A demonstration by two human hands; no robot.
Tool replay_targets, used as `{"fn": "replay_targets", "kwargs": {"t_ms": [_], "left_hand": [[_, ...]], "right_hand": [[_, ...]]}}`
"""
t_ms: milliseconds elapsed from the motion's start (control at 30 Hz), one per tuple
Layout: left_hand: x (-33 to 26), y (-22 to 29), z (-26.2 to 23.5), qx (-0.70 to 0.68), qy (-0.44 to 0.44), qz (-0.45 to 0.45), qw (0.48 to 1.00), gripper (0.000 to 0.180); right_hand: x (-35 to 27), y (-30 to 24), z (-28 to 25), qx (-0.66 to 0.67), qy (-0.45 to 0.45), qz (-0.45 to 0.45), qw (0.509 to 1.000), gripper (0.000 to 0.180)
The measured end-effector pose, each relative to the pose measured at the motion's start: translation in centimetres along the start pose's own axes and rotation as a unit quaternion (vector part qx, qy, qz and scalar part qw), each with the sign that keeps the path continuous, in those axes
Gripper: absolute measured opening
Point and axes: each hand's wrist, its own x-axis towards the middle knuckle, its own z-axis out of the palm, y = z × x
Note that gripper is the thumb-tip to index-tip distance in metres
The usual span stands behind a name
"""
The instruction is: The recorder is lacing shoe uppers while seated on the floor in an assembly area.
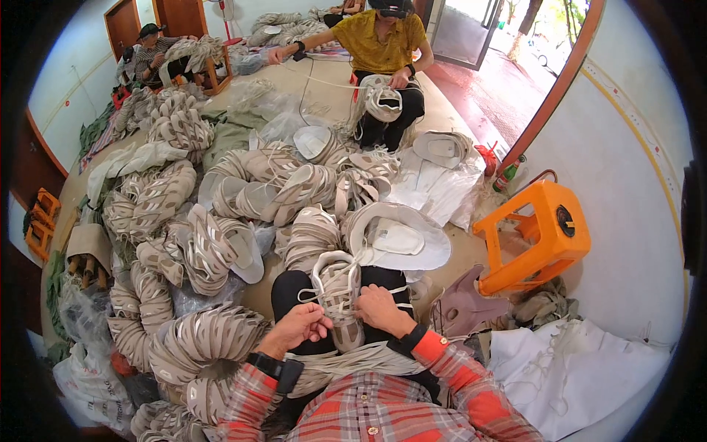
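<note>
A beige and grey shoe upper rests between my dark-trousered knees, its collar pointing away from me. White shoelace crosses its front in rows, and a loose loop sticks out on the left. My left hand is pinched on the shoelace at the upper's left edge. Against the right edge, my right hand has its fingers closed on the shoelace, with a white strand showing beyond it. The fingertips of the right hand are partly hidden. A bundle of loose white laces lies across my lap.
Curved stacks of shoe uppers surround me on the left and ahead. An orange plastic stool stands at right, near white cloth. Ahead, a seated co-worker in a yellow shirt pulls a lace; another person sits far left.
</note>
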Motion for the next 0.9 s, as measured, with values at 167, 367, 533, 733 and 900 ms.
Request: {"fn": "replay_targets", "kwargs": {"t_ms": [167, 367, 533, 733, 900], "left_hand": [[2.6, -1.7, 3.4, 0.36, 0.256, 0.232, 0.867, 0.024], [4.2, -2.6, 3.9, 0.553, 0.289, 0.275, 0.732, 0.022], [-1.0, 2.5, 1.1, 0.04, 0.132, 0.083, 0.987, 0.007], [-22.8, 0.7, -26.3, -0.545, 0.118, 0.513, 0.653, 0.014], [-39.4, 0.6, -34.9, -0.379, 0.348, 0.556, 0.652, 0.011]], "right_hand": [[0.1, 0.6, -1.0, 0.057, -0.035, 0.006, 0.998, 0.017], [-1.3, -0.5, -4.0, 0.097, -0.17, -0.007, 0.981, 0.021], [-2.6, 0.3, -4.9, 0.062, -0.184, -0.047, 0.98, 0.02], [-1.1, 0.5, -5.7, 0.111, -0.232, -0.099, 0.961, 0.022], [2.4, 2.2, -2.8, 0.347, -0.071, -0.066, 0.933, 0.019]]}}
